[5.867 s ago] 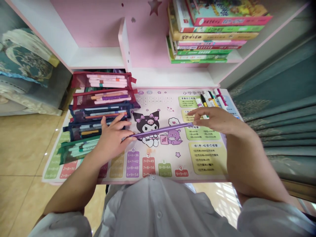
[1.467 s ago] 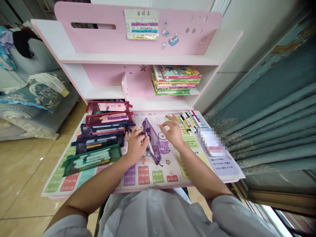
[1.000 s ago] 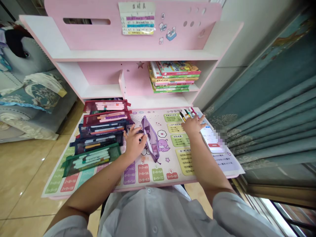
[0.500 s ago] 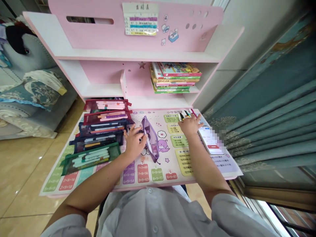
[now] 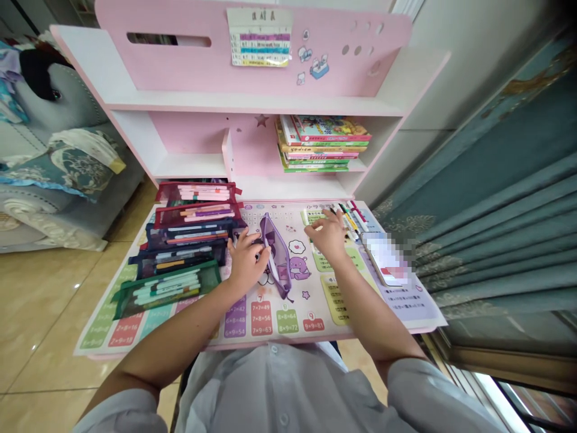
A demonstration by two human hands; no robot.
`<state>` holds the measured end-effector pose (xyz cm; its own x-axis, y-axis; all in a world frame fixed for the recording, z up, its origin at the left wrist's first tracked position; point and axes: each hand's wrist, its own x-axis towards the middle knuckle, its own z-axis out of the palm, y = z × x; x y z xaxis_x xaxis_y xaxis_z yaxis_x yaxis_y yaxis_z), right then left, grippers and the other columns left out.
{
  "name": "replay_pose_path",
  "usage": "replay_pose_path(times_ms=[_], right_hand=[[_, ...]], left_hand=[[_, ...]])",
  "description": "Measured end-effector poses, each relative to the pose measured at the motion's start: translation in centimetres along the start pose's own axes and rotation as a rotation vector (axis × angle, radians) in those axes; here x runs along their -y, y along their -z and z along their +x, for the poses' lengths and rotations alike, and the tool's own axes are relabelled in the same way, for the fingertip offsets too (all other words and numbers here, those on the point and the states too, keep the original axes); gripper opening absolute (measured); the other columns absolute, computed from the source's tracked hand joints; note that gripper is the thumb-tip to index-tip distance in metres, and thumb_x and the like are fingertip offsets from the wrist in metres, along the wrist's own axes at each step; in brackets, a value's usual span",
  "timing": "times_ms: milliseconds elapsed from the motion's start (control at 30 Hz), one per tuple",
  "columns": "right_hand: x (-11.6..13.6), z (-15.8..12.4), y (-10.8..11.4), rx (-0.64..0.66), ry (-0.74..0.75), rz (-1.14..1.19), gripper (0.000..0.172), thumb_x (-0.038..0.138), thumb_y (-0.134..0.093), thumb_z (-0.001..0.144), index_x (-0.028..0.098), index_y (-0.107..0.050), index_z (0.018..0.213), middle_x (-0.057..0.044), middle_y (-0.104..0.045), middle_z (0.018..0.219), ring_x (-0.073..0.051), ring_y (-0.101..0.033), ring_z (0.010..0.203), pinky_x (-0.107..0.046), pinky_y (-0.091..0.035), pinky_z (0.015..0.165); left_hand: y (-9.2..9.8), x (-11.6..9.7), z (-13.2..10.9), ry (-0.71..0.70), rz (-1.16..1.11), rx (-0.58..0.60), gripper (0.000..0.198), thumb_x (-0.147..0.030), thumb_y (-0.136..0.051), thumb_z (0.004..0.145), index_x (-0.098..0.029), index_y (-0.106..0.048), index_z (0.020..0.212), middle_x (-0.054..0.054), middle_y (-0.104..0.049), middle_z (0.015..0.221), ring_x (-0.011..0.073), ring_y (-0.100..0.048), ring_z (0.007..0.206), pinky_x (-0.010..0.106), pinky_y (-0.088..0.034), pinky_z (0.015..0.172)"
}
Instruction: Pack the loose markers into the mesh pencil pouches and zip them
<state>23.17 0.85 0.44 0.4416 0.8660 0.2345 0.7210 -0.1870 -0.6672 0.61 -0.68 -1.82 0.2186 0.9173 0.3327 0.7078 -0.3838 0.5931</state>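
Note:
A purple mesh pencil pouch (image 5: 282, 264) lies unzipped on the printed desk mat, with a white pen (image 5: 272, 266) inside its mouth. My left hand (image 5: 246, 260) is at the pouch's left edge; its thumb touches the rim, and the other fingers fan out to the left. To the right, my right hand (image 5: 330, 237) hovers over the mat with thumb and index finger pinched together. Whatever is in that pinch is too small or hidden to name. Just beyond it lies a row of loose markers (image 5: 349, 219) with black, yellow, green and magenta parts, partly covered by the hand.
Several filled mesh pouches, including a red one (image 5: 196, 213), a navy one (image 5: 180, 260) and a green one (image 5: 166, 291), line the left side. A phone (image 5: 383, 258) lies at the right. Stacked books (image 5: 322, 144) sit on the pink shelf behind. A curtain (image 5: 487, 198) hangs at right.
My right hand has come left and a little nearer from the markers, its spread fingers now drawn into a pinch. My left hand and the purple pouch have stayed put.

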Motion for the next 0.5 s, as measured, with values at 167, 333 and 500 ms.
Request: replay_pose_path(times_ms=[167, 333, 500], right_hand=[[2.9, -2.7, -0.4, 0.116, 0.154, 0.218, 0.012, 0.027, -0.065, 0.069, 0.022, -0.063, 0.058, -0.010, -0.062, 0.141, -0.036, -0.032, 0.149, -0.065, -0.024, 0.119], [4.7, -4.5, -1.4, 0.300, 0.223, 0.142, 0.015, 0.028, -0.068, 0.069, 0.021, -0.063, 0.058, -0.011, -0.057, 0.146, -0.038, -0.028, 0.151, -0.070, -0.023, 0.115], [5.4, -5.1, -2.3, 0.437, 0.182, -0.053, 0.020, 0.032, -0.067, 0.077, 0.019, -0.066, 0.061, -0.012, -0.048, 0.155, -0.038, -0.015, 0.155, -0.073, -0.021, 0.114]], left_hand=[[0.0, -0.1, 0.0, 0.001, 0.018, -0.009, 0.028, -0.025, -0.064, 0.090, -0.020, -0.063, 0.063, 0.007, -0.072, 0.125, 0.0370, -0.047, 0.141, 0.078, -0.020, 0.114], [-0.1, 0.0, 0.0, -0.002, 0.029, -0.011, 0.030, -0.026, -0.062, 0.091, -0.020, -0.063, 0.062, 0.007, -0.072, 0.125, 0.0372, -0.046, 0.141, 0.077, -0.022, 0.113], [-0.4, 0.3, 0.0, -0.011, 0.039, -0.021, 0.029, -0.024, -0.060, 0.090, -0.021, -0.063, 0.062, 0.006, -0.071, 0.126, 0.0372, -0.047, 0.140, 0.077, -0.023, 0.113]])
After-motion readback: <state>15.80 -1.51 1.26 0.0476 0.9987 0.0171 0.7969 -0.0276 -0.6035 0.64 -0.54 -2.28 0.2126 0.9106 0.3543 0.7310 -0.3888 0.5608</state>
